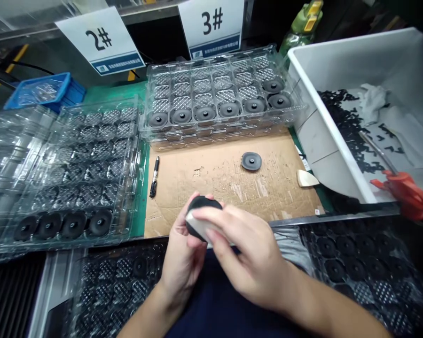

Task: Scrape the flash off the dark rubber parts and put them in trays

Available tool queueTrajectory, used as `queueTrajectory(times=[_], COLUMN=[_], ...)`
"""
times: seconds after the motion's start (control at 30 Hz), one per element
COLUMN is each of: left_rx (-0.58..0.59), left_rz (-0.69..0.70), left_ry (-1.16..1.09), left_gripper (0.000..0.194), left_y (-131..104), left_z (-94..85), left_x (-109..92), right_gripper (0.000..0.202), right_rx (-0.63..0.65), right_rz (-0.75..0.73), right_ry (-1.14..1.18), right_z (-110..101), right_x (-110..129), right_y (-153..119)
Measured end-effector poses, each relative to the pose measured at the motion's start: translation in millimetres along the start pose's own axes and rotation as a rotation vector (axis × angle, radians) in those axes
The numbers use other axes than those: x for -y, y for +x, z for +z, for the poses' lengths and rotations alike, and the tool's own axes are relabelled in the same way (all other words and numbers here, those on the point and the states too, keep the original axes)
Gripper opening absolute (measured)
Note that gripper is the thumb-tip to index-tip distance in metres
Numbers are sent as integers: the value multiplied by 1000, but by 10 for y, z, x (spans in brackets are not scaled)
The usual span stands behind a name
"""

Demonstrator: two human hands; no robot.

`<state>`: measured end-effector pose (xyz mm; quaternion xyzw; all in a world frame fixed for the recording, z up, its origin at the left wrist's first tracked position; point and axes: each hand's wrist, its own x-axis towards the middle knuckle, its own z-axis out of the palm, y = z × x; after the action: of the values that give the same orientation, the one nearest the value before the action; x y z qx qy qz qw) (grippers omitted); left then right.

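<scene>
Low over the cardboard's front edge, my left hand (pixel 181 256) is closed around a black round part (pixel 203 203), tilted up towards me. My right hand (pixel 250 256) pinches a cream-coloured wedge (pixel 198 226) between thumb and fingers, laid against the face of that part. The fingers hide much of both things. A similar black round part (pixel 256 162) with a small centre post lies flat on the cardboard (pixel 197 183), beyond my hands. Near the cardboard's right edge rests another cream wedge (pixel 307 179).
Clear plastic trays (pixel 220 126) at the back and a left tray (pixel 134 188) hold black round parts. A pen (pixel 155 176) lies left. The white bin (pixel 329 136) contains black scraps; a red-handled tool (pixel 405 190) hangs near its front. More trays (pixel 359 277) sit below the table edge.
</scene>
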<state>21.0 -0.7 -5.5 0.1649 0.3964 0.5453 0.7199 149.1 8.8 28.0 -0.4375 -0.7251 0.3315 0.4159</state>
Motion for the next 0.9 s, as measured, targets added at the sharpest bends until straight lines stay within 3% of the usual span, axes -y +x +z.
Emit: queueTrajectory(times=[0.1,0.2,0.27,0.37,0.43,0.5,0.57,0.67,0.73,0.8,0.9], left_rx=[-2,50,82,110,86,42,50,103,102,105,50], left_rz=[-39,-91,-130,-196,-210,-218,-258,-313,-329,-344,-416], left_ry=[-9,-41,-55,-46,-26,-7,-1,-6,2,-1,-18], left_gripper=[57,51,48,46,51,50,44,34,33,41,53], left_y=[22,23,17,18,23,22,18,33,66,107,153], left_z=[36,155,227,226,172,137,154,221,229,197,156], left_x=[-34,-21,-3,4,6,23,53,76,61,46,65], right_gripper=[24,27,32,31,27,25,26,32,33,30,30], right_rx=[93,-147,-241,-76,88,166,110,-6,81,192,156], right_rz=[206,276,143,-89,-96,-25,18,-33,-83,-37,111], right_ry=[67,-51,-133,-118,-44,-13,-61,-113,-52,-19,-156], right_z=[-222,-418,-448,-368,-307,-274,-265,-310,-391,-493,-592], right_x=[-91,-85,-25,24,-2,-46,-77,-94,-107,-131,-170], right_y=[-124,-160,-133,-79,-54,-30,-6,-13,-70,-146,-182])
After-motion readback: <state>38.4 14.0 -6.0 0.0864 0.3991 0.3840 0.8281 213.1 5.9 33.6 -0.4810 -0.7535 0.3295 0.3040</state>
